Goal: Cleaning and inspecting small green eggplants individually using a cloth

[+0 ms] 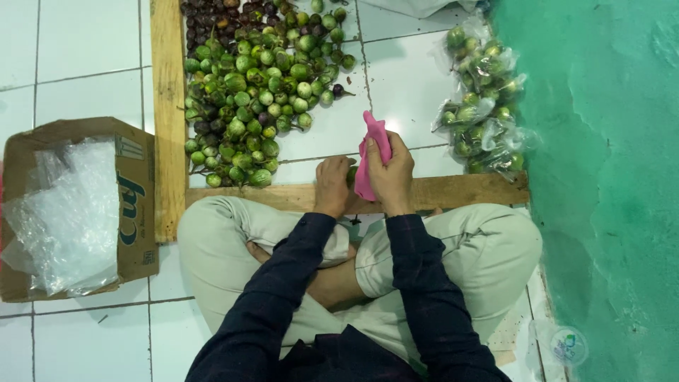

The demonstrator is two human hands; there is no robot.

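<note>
My right hand [393, 172] grips a pink cloth [370, 152] that stands up between both hands. My left hand [332, 185] is closed around a small green round eggplant [351, 175], pressed against the cloth, just above a wooden plank [453, 192]. I sit cross-legged in beige trousers and dark sleeves. A heap of small green and purple eggplants [251, 85] lies on the white tiles just beyond my left hand.
A clear plastic bag of green eggplants [482, 106] lies at the right by a green wall [608, 177]. A second upright plank [168, 113] borders the heap. A cardboard box [134, 212] holding crumpled clear plastic bags [67, 219] stands at the left.
</note>
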